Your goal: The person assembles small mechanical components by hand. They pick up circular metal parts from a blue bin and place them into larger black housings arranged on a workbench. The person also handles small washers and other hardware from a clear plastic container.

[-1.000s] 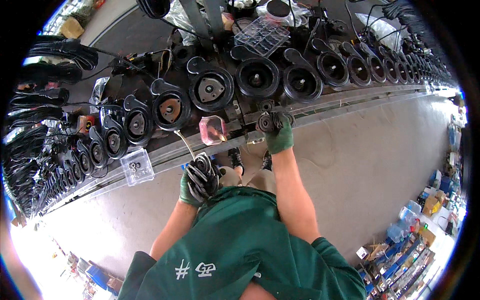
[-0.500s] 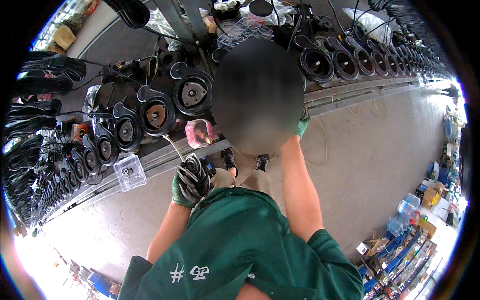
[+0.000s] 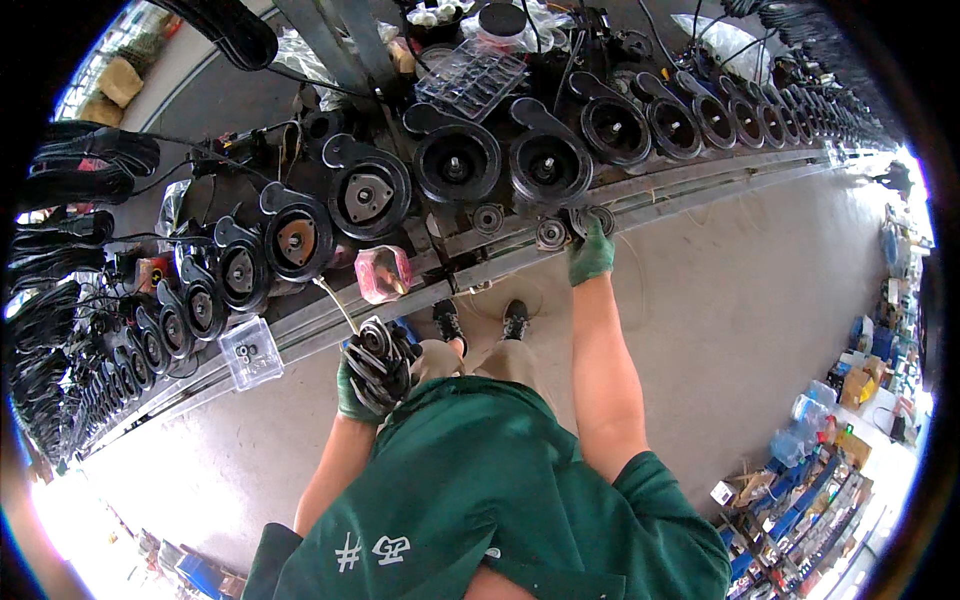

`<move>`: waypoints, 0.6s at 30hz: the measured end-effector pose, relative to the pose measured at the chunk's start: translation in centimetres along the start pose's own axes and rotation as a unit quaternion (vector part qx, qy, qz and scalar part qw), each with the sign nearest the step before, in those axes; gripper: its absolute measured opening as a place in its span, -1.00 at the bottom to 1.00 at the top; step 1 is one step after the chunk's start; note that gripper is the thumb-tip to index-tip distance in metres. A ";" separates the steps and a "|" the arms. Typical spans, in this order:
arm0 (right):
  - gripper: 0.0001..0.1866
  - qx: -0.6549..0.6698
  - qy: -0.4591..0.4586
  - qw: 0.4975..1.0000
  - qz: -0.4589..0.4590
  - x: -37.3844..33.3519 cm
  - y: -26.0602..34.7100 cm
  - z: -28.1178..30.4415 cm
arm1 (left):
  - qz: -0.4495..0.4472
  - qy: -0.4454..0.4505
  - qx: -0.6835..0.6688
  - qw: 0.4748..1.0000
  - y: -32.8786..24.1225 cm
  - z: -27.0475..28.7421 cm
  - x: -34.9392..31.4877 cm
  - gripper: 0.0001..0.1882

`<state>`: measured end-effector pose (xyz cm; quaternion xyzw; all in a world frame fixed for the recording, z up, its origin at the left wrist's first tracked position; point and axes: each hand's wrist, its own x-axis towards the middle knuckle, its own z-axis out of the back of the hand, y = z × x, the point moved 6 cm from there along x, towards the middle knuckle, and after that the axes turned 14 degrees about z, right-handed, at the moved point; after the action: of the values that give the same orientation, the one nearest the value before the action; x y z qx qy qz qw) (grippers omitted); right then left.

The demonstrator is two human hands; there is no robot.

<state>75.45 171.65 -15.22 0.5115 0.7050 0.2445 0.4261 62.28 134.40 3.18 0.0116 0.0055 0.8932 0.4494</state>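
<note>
Fingers of the green-gloved left hand (image 3: pixel 362 378) clench stacked black rubber rings (image 3: pixel 380 352); right hand (image 3: pixel 590 252) fingers pinch a ribbed metal disc (image 3: pixel 598 219).

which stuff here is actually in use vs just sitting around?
In use:
- left hand holding a stack of black rings
- right hand at small round discs on the rail
- black round housings in a row

Lying about:
- pink container
- clear small box
- clear compartment tray
</note>
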 end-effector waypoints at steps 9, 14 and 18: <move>-0.59 0.014 0.043 0.997 0.060 2.1 1.2 2.3 | -0.030 0.019 0.013 0.999 1.0 -2.4 -0.6 -0.76; -0.54 0.117 0.142 0.983 0.013 1.0 4.2 1.6 | -0.056 0.042 0.067 0.995 1.5 -4.0 -0.6 -0.66; -0.47 0.145 0.158 0.974 -0.074 -0.8 6.2 1.9 | -0.045 0.080 0.035 0.995 1.2 -3.7 0.0 -0.62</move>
<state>80.34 172.95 -11.10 0.4690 0.8273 0.1857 0.2473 61.23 133.68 -0.49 -0.0442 0.0731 0.8695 0.4864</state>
